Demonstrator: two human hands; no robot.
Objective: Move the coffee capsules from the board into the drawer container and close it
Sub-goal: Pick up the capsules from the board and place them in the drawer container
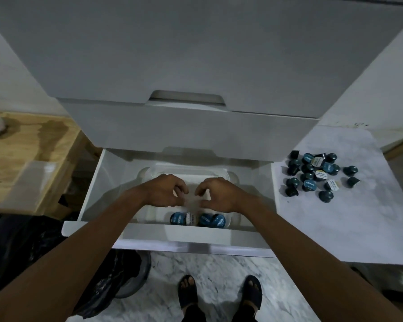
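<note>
A white drawer is pulled out, and a clear plastic container sits inside it. A few teal coffee capsules lie at the container's near end. Both my hands hover over the middle of the container, close together. My left hand and my right hand have their fingers curled downward, thumbs almost meeting. A blurred translucent patch lies between them, and I cannot tell whether they hold anything. Several dark teal capsules lie in a loose pile on the marble-patterned board to the right of the drawer.
Closed grey drawer fronts overhang the back of the open drawer. A wooden surface with a clear plastic piece lies on the left. A dark bag sits on the floor at the lower left. My sandalled feet stand on marble floor below the drawer.
</note>
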